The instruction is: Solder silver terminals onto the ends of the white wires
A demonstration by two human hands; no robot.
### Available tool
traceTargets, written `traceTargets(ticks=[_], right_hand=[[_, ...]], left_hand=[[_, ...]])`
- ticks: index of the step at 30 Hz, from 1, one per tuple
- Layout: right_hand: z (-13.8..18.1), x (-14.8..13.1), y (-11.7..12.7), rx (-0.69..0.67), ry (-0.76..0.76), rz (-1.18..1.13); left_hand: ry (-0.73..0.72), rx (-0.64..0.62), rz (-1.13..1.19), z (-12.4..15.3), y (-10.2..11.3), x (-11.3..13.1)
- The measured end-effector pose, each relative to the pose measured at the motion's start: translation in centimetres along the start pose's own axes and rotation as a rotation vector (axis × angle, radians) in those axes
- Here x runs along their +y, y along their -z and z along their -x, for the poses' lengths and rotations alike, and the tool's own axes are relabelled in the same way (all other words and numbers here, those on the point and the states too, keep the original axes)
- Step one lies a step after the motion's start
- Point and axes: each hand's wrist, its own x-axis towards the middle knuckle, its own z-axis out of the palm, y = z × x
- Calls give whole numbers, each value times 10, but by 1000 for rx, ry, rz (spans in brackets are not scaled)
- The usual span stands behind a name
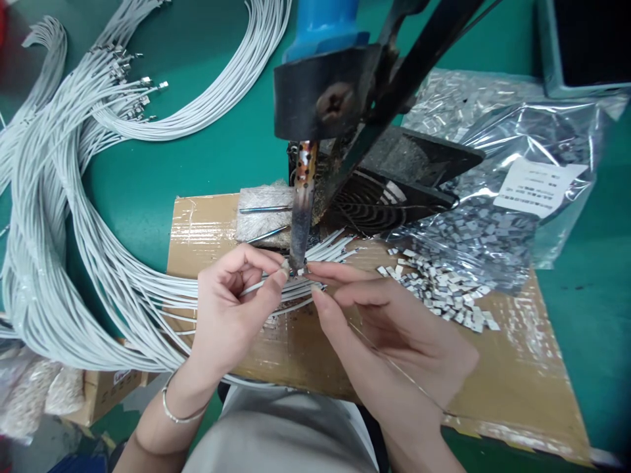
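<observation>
A soldering iron [302, 203] hangs tip down from a black bracket [325, 89] with a blue handle above. My left hand [231, 312] pinches a thin white wire [256, 287] and brings its end up to the iron's tip. My right hand [389, 328] pinches a small metal piece, too small to name, against that same tip. A fine strand of solder wire [394, 368] runs across my right palm toward the wrist. Both hands rest over a brown cardboard sheet [517, 368].
Large bundles of white wires [59, 217] loop across the green table [148, 171] at left. A pile of small metal terminals [444, 289] spills from a clear plastic bag [517, 184] at right. A black fan [389, 190] sits behind the iron, beside a sponge pad [261, 210].
</observation>
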Motion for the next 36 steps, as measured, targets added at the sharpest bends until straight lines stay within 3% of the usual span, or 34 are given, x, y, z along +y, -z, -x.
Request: traceTargets(ticks=[12, 19, 36], right_hand=[[0, 1, -1, 10, 13, 9], [0, 10, 2, -28, 120, 5], [0, 12, 2, -56, 142, -18]], left_hand=[[-24, 36, -40, 2, -2, 2], [-42, 44, -70, 2, -1, 2], [-46, 34, -78, 4, 1, 0]])
